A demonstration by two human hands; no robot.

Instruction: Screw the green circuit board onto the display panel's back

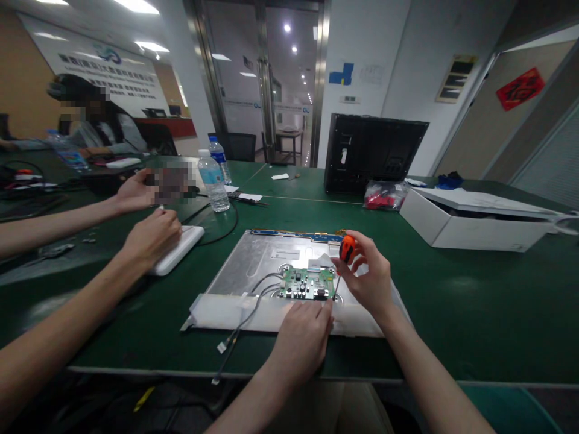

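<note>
Slightly aslant, orange screwdriver within right grip

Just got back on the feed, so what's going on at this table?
The person's right hand holds an orange-and-black screwdriver, its shaft pointing down at the near right corner of a green circuit board on a flat metal panel. The left hand has its fingertips beside that corner; whether the tip sits in a screw is too small to tell. To the left, another person's hand is at a white case.

Screwdriver tip — too small, indistinct
</note>
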